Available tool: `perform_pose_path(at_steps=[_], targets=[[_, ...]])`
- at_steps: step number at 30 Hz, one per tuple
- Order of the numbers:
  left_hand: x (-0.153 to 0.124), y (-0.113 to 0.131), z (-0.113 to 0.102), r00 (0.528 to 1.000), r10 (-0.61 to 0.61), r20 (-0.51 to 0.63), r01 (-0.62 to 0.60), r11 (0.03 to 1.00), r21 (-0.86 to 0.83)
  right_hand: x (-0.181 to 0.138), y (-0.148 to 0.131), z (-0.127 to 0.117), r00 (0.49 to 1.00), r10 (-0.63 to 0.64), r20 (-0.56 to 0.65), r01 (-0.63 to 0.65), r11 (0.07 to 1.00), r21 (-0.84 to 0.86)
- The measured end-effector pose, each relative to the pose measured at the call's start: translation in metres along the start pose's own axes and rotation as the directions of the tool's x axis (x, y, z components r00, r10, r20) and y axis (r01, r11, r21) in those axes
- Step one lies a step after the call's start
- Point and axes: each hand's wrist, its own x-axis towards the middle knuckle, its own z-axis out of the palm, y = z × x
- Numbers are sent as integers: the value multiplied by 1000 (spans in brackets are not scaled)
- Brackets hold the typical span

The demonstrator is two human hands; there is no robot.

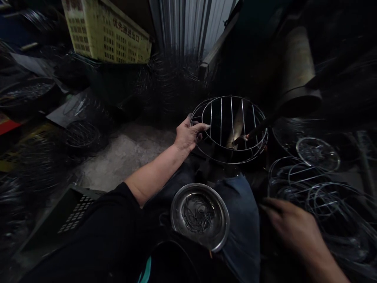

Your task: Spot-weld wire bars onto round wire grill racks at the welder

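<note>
My left hand (190, 133) grips the left rim of a round wire rack (221, 120), thumb on top of the wires. The rack has parallel bars across its rings and is held between the copper-coloured tips of a welding machine, a lower electrode (231, 142) and an upper arm (259, 127). My right hand (290, 222) is low on the right, blurred, its fingertips close to the edge of a heap of wire rings (316, 196); whether it holds anything is not clear. On my lap rests a steel bowl (222, 208) with short bent wires (198, 214) inside.
A yellow plastic crate (118, 37) stands at the back left on a dark bin. A thick metal cylinder (299, 63) hangs at the upper right. A green crate (73, 212) is at the lower left, with wire racks (81, 135) stacked beyond it. Another wire disc (318, 154) lies at right.
</note>
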Motion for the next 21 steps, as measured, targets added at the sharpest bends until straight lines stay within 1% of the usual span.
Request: perform_pose_path(at_steps=[1,2,3,4,5,6,7,8,10,12,14,15,16,17,18,19,21], targets=[[-1,1,1,1000,4,2,-4,1000,-1,8,-8,-2,998,6,62,-4,1000,-20],[-2,1,1,1000,6,1,-6,1000,-3,12,-16,-1,987,12,163,-4,999,-48],[-3,2,1,1000,9,-2,-9,1000,-3,14,-24,4,957,15,288,9,997,-83],[-4,3,1,1000,10,-2,-10,1000,2,11,-31,13,925,21,380,25,993,-114],[-4,3,0,1000,7,1,-7,1000,12,4,-37,24,917,24,398,28,992,-125],[-3,4,-2,1000,4,9,-4,1000,24,-5,-40,36,931,19,364,23,993,-113],[-3,3,-3,1000,2,18,-3,999,35,-17,-40,49,957,11,291,13,997,-80],[-2,2,-4,1000,1,29,-2,999,42,-29,-39,60,980,-6,197,10,1000,-21],[0,0,-6,999,5,51,-7,999,45,-50,-31,74,999,-32,12,30,990,139],[1,-3,-6,998,16,68,-19,999,44,-55,-23,75,988,-6,-155,49,960,277],[1,-5,-5,997,22,70,-25,999,48,-40,-21,64,955,68,-287,29,947,320],[0,-6,-3,997,24,68,-27,998,48,-25,-23,57,942,97,-320,5,953,303],[-1,-7,-2,997,24,70,-27,998,49,-7,-27,50,943,114,-314,-27,963,268],[-2,-8,-1,997,24,71,-28,998,48,11,-33,45,959,117,-257,-61,975,215],[-3,-8,-1,997,26,69,-29,999,46,30,-40,41,984,119,-134,-97,982,160],[-4,-8,-1,997,28,67,-31,999,42,46,-47,39,991,135,-7,-133,983,128],[-5,-8,-2,998,29,59,-31,999,30,68,-59,40,987,138,86,-147,982,117]])
